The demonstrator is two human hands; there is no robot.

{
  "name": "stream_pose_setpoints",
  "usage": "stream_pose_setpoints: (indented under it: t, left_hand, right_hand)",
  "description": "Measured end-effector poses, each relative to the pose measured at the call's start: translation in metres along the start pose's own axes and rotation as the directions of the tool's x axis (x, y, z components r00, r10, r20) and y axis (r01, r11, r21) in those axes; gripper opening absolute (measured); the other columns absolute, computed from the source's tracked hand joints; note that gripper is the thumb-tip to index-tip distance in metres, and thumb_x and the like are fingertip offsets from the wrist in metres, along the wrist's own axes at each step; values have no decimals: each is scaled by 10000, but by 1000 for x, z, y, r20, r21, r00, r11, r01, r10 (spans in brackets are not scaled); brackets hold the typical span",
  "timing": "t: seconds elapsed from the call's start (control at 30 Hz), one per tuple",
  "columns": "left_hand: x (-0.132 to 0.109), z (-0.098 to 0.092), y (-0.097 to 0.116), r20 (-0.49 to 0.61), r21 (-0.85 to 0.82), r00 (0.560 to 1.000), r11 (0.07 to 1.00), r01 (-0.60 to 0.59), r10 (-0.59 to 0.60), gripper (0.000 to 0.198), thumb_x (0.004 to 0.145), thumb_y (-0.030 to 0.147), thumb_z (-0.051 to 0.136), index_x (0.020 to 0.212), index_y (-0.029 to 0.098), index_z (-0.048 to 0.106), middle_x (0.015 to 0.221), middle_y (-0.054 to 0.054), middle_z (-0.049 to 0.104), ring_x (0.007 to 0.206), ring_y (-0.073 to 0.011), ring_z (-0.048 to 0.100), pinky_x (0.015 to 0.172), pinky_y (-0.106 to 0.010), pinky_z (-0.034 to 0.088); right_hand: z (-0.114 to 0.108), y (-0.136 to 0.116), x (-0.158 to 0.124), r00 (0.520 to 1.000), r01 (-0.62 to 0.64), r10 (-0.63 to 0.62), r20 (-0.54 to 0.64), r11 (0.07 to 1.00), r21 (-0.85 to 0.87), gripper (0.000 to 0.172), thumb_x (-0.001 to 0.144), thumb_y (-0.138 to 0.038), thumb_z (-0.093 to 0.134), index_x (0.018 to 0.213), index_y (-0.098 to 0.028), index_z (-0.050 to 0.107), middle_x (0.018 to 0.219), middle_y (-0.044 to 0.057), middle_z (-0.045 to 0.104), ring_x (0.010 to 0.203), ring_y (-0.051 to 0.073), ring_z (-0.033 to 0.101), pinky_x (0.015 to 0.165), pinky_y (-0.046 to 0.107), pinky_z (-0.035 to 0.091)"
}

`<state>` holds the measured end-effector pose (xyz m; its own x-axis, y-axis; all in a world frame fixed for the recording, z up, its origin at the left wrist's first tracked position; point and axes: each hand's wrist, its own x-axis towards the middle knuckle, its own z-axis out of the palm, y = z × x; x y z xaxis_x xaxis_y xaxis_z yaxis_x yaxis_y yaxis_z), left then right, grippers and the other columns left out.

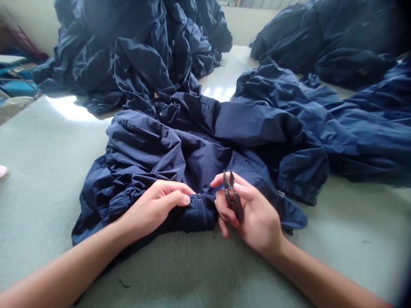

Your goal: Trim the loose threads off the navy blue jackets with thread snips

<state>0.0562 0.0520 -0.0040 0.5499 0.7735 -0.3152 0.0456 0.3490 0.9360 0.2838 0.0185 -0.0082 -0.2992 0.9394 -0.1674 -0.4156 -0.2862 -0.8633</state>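
A navy blue jacket (180,149) lies crumpled on the grey-green table (48,179) in front of me. My left hand (157,205) is closed, pinching the jacket's stitched elastic hem (201,211) between thumb and fingers. My right hand (247,209) is closed around small black thread snips (231,194), blades pointing up, and its lower fingers also touch the hem. Both hands sit close together at the near edge of the jacket.
A tall heap of navy garments (144,47) rises at the back left. More navy garments (337,38) lie at the back right, and another spreads across the right side (362,128). Blue and red objects (16,72) stand beyond the table's left edge.
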Motion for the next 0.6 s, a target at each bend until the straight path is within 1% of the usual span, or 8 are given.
stream_pose_setpoints:
  t: [0.1, 0.2, 0.27, 0.33, 0.4, 0.5, 0.53, 0.6]
  left_hand:
    - [-2, 1, 4, -12, 46, 999, 998, 38, -37, 225, 895, 315, 643, 898, 183, 826, 779, -7, 724, 689, -149, 573, 702, -261, 452]
    - [-4, 2, 9, 14, 158, 999, 987, 41, -43, 225, 914, 366, 679, 973, 189, 804, 846, -6, 701, 776, -166, 577, 738, -267, 438]
    - [-6, 2, 11, 38, 230, 998, 972, 42, -52, 261, 936, 426, 725, 1053, 201, 789, 898, -3, 689, 818, -171, 570, 757, -270, 430]
    - [-6, 2, 10, 39, 274, 998, 961, 30, -43, 277, 957, 451, 737, 1087, 210, 779, 929, -4, 676, 839, -169, 556, 771, -271, 425]
    - [-6, 2, 8, 37, 249, 999, 969, 13, -23, 263, 965, 443, 734, 1081, 209, 767, 934, -5, 663, 847, -168, 549, 780, -271, 429]
    - [-4, 2, 3, 18, 107, 999, 993, 42, -44, 255, 944, 435, 740, 1023, 192, 730, 885, -7, 651, 787, -160, 541, 723, -260, 424]
    - [-3, 2, 2, 10, 54, 998, 997, 54, -55, 252, 935, 427, 740, 1001, 186, 717, 859, -5, 643, 754, -152, 530, 695, -252, 412]
    - [-2, 2, -1, 0, -17, 998, 998, 63, -63, 233, 920, 405, 735, 959, 178, 698, 814, 5, 615, 701, -133, 492, 657, -237, 381]
  right_hand:
    - [-1, -3, -1, 1000, -5, 4, 25, 1000, 26, 265, 1024, -458, 513, 1045, -223, 634, 565, -83, 418, 454, 110, 288, 472, 263, 551]
    - [-5, -3, -1, 1000, 6, -7, 24, 999, 32, 202, 1022, -414, 555, 1017, -227, 630, 592, -84, 427, 467, 103, 282, 473, 259, 550]
    - [-7, -3, 0, 1000, 6, -6, 17, 1000, 4, 167, 1028, -389, 597, 1037, -227, 632, 602, -90, 428, 455, 95, 312, 455, 247, 541]
    - [-8, -4, 0, 1000, -11, 12, 20, 999, -46, 164, 1034, -388, 643, 1069, -229, 630, 595, -104, 425, 416, 84, 368, 417, 219, 506]
    - [-8, -5, -1, 1000, -25, 26, 7, 995, -96, 205, 1029, -415, 683, 1089, -228, 622, 579, -118, 430, 367, 81, 429, 376, 196, 453]
    - [-8, -10, -1, 998, -17, 6, -64, 985, -174, 252, 1003, -430, 734, 1070, -222, 609, 587, -117, 494, 344, 92, 527, 368, 191, 416]
    - [-8, -12, -1, 997, -10, -7, -79, 977, -215, 253, 992, -419, 752, 1055, -217, 613, 614, -103, 544, 373, 102, 584, 391, 197, 431]
    - [-8, -16, -1, 998, -4, -17, -64, 950, -313, 238, 969, -381, 788, 1014, -203, 635, 710, -51, 662, 495, 130, 697, 483, 219, 499]
